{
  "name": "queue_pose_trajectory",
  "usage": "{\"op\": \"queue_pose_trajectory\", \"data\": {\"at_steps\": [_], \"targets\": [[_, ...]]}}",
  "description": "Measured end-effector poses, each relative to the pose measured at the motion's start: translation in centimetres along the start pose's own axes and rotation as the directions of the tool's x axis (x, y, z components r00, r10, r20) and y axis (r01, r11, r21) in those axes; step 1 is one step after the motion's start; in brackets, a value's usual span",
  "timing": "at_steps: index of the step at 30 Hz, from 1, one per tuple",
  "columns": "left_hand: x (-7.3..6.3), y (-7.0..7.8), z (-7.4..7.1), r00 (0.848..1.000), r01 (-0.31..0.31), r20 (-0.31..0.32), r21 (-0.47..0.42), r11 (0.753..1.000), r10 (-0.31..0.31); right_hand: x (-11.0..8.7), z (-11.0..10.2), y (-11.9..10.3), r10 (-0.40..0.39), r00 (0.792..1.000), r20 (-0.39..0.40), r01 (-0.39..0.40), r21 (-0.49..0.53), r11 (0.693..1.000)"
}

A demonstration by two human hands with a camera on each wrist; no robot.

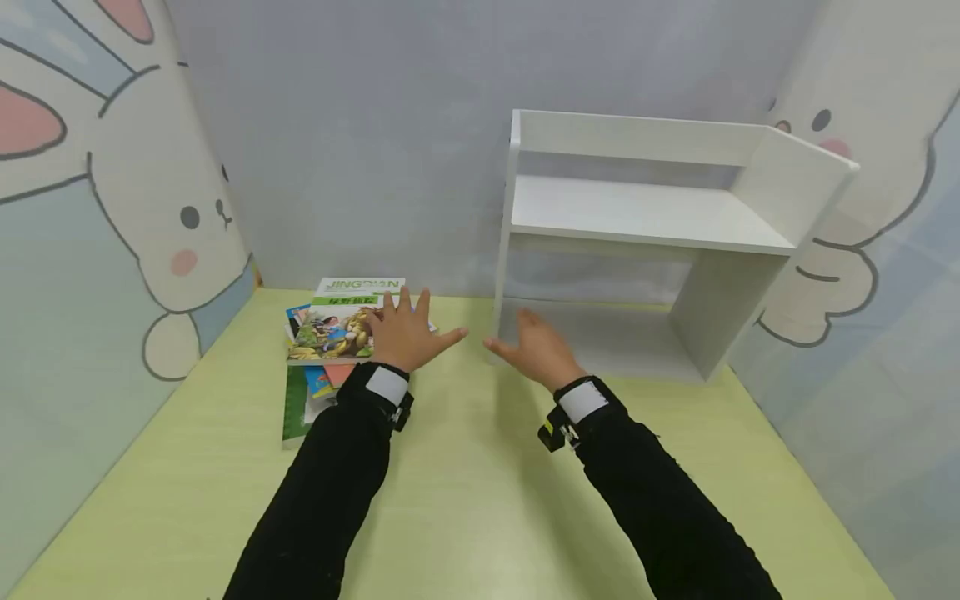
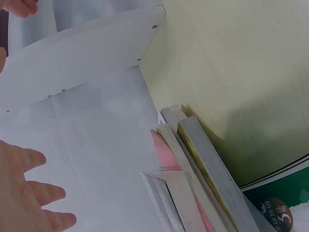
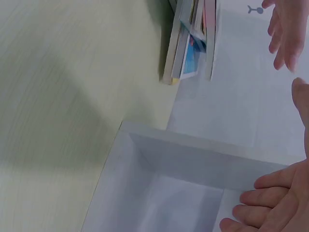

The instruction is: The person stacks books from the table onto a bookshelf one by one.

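In the head view my left hand [image 1: 405, 333] is spread with straight fingers, overlapping the right side of a pile of books [image 1: 333, 333]. The left wrist view shows its fingers [image 2: 46, 193] apart from the books' edges [image 2: 193, 169], holding nothing. My right hand [image 1: 540, 350] hovers before the lower left of a white two-tier shelf [image 1: 645, 208]. Its fingers [image 3: 260, 198] are extended and hold nothing in the right wrist view. Both thumbs point toward each other. The top book has a white cover with a lion picture and the letters JINGDIAN.
The pale yellow-green table [image 1: 450, 500] meets a grey back wall [image 1: 360, 150]. Side walls carry rabbit drawings [image 1: 180, 208]. A green book [image 1: 295, 408] sticks out from under the pile toward the front. The shelf stands at the back right, near the right wall.
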State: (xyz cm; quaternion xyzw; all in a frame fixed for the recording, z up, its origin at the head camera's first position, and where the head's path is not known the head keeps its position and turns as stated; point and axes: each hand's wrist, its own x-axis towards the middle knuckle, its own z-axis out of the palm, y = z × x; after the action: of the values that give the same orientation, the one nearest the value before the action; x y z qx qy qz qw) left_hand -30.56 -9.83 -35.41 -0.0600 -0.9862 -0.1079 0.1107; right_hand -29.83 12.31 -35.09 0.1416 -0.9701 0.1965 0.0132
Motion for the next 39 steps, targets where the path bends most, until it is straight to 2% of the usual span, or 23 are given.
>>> {"op": "queue_pose_trajectory", "data": {"at_steps": [3, 5, 9, 12, 14, 15, 17, 19, 21, 22, 24, 27, 29, 31, 33, 35, 37, 39], "targets": [[-0.2, -0.4, 0.0, 1.0, 0.008, -0.002, -0.016, 1.0, -0.009, 0.1, 0.6, -0.8, 0.022, 1.0, 0.011, -0.023, 0.097, 0.995], [-0.4, -0.7, 0.1, 1.0, 0.016, 0.012, -0.058, 0.998, -0.015, 0.2, 1.3, -1.3, 0.024, 0.999, 0.028, -0.029, 0.181, 0.983], [-0.9, -1.3, 0.3, 0.999, 0.032, 0.039, -0.164, 0.986, -0.026, 0.4, 2.7, -2.3, 0.018, 0.997, 0.071, -0.04, 0.325, 0.945], [-1.3, -2.2, 0.6, 0.999, 0.037, 0.039, -0.29, 0.956, -0.026, 0.5, 4.0, -2.9, 0.036, 0.995, 0.097, -0.074, 0.431, 0.899], [-1.9, -3.2, 0.6, 0.998, 0.055, 0.034, -0.393, 0.918, -0.045, 0.7, 5.0, -3.3, 0.051, 0.994, 0.099, -0.096, 0.521, 0.848], [-2.3, -3.8, 0.5, 0.998, 0.069, 0.03, -0.435, 0.898, -0.062, 0.7, 5.4, -3.6, 0.06, 0.992, 0.108, -0.111, 0.577, 0.809], [-3.3, -5.0, 0.3, 0.994, 0.103, 0.01, -0.496, 0.862, -0.113, 0.8, 6.2, -4.0, 0.07, 0.99, 0.122, -0.135, 0.683, 0.718], [-4.3, -6.3, 0.0, 0.981, 0.147, -0.026, -0.531, 0.834, -0.19, 0.9, 6.9, -4.6, 0.076, 0.986, 0.147, -0.162, 0.772, 0.615], [-5.1, -7.4, -0.1, 0.952, 0.193, -0.096, -0.546, 0.815, -0.289, 1.1, 7.4, -5.1, 0.078, 0.981, 0.18, -0.194, 0.831, 0.521], [-5.4, -8.1, 0.0, 0.929, 0.212, -0.137, -0.565, 0.797, -0.344, 1.1, 7.7, -5.4, 0.082, 0.977, 0.198, -0.213, 0.853, 0.477], [-6.0, -9.2, 0.1, 0.863, 0.25, -0.211, -0.611, 0.751, -0.459, 1.2, 8.1, -6.0, 0.09, 0.966, 0.244, -0.259, 0.876, 0.407], [-6.2, -10.7, 0.5, 0.751, 0.283, -0.274, -0.689, 0.667, -0.601, 1.3, 8.7, -6.8, 0.102, 0.947, 0.303, -0.32, 0.897, 0.304], [-6.2, -11.4, 0.6, 0.69, 0.303, -0.269, -0.736, 0.606, -0.672, 1.3, 9.0, -7.4, 0.111, 0.936, 0.334, -0.351, 0.906, 0.236], [-6.1, -12.1, 0.6, 0.644, 0.324, -0.233, -0.78, 0.536, -0.729, 1.4, 9.2, -8.0, 0.108, 0.93, 0.352, -0.367, 0.913, 0.177], [-5.9, -12.8, 0.7, 0.611, 0.354, -0.176, -0.812, 0.465, -0.772, 1.6, 9.4, -8.6, 0.106, 0.924, 0.367, -0.378, 0.917, 0.128], [-5.8, -13.4, 0.9, 0.59, 0.389, -0.11, -0.829, 0.401, -0.8, 1.8, 9.7, -9.2, 0.101, 0.921, 0.376, -0.385, 0.918, 0.095], [-5.7, -13.9, 1.1, 0.583, 0.431, -0.043, -0.83, 0.354, -0.811, 2.0, 10.0, -9.7, 0.104, 0.915, 0.389, -0.396, 0.916, 0.066], [-5.6, -14.2, 1.3, 0.581, 0.468, 0.007, -0.821, 0.327, -0.814, 2.3, 10.2, -10.1, 0.109, 0.908, 0.405, -0.411, 0.91, 0.044]]}}
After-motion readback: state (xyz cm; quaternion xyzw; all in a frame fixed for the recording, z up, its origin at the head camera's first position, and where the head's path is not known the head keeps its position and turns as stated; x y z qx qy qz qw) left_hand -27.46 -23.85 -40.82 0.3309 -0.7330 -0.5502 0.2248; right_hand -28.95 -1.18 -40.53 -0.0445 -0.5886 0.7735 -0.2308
